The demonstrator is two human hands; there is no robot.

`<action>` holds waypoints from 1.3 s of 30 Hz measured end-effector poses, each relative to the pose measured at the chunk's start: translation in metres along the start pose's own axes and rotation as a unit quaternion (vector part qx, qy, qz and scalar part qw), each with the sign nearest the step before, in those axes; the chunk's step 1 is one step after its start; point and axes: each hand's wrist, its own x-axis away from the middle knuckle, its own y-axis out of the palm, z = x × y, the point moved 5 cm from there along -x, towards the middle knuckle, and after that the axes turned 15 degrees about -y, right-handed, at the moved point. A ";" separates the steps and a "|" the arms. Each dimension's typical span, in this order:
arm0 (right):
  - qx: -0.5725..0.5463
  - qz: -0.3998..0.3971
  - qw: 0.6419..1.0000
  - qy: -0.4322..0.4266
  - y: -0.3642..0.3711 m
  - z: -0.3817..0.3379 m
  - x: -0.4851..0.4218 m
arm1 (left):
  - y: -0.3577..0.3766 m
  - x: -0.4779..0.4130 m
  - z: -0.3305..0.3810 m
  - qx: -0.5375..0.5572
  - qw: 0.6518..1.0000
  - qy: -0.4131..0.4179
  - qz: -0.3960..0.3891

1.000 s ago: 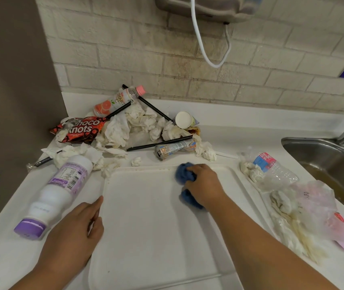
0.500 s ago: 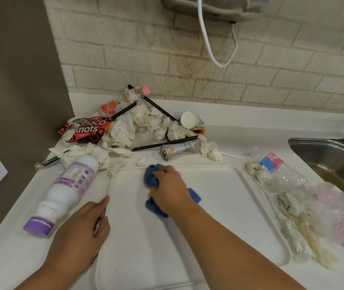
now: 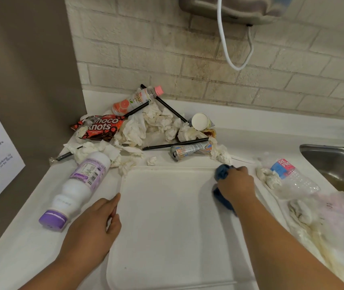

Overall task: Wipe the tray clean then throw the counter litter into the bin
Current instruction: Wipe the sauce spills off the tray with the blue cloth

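A white tray (image 3: pixel 166 216) lies flat on the white counter (image 3: pixel 16 254) in front of me. My right hand (image 3: pixel 237 186) grips a crumpled blue cloth (image 3: pixel 221 173) and presses it on the tray's far right corner. My left hand (image 3: pixel 95 231) rests on the tray's left rim, forefinger stretched along the edge, thumb on the tray's inner side. Behind the tray lies litter: crumpled tissues (image 3: pixel 154 122), a red snack packet (image 3: pixel 99 127), an orange drink bottle (image 3: pixel 134 100), black straws (image 3: pixel 175 144), a small can (image 3: pixel 190 150) and a paper cup (image 3: pixel 200 121).
A white bottle with a purple cap (image 3: pixel 76 189) lies on its side left of the tray. A crushed clear bottle (image 3: pixel 292 177), soiled tissues (image 3: pixel 305 218) and a plastic bag (image 3: pixel 338 218) lie to the right. A steel sink (image 3: pixel 338 164) sits at far right. Brick wall behind.
My right hand swept the blue cloth from the tray's far left area across to its far right corner. My left hand stayed on the left rim.
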 end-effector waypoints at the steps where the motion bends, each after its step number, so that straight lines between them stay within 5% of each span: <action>1: 0.005 -0.014 1.000 -0.021 0.002 -0.016 0.001 | 0.000 0.000 0.000 -0.001 1.000 0.002 -0.001; 10: -0.062 -0.054 0.974 -0.213 0.037 -0.174 0.015 | 0.000 -0.001 0.000 -0.001 1.000 0.008 -0.010; 16: -0.069 -0.085 0.910 -0.399 0.042 -0.206 0.028 | 0.000 -0.001 0.000 -0.005 1.000 0.008 -0.010; 21: -0.042 -0.031 0.940 -0.337 0.028 -0.182 0.019 | 0.000 0.000 0.002 -0.004 1.000 0.003 -0.005; 25: -0.001 -0.062 0.948 -0.314 0.035 -0.189 0.015 | -0.001 0.001 0.003 0.001 1.000 0.001 -0.011; 32: -0.079 -0.151 0.883 -0.437 0.038 -0.196 0.015 | -0.001 0.001 0.003 0.006 1.000 0.009 -0.012; 39: -0.023 -0.120 0.896 -0.427 0.042 -0.187 0.007 | 0.000 0.000 0.002 0.006 1.000 0.019 -0.005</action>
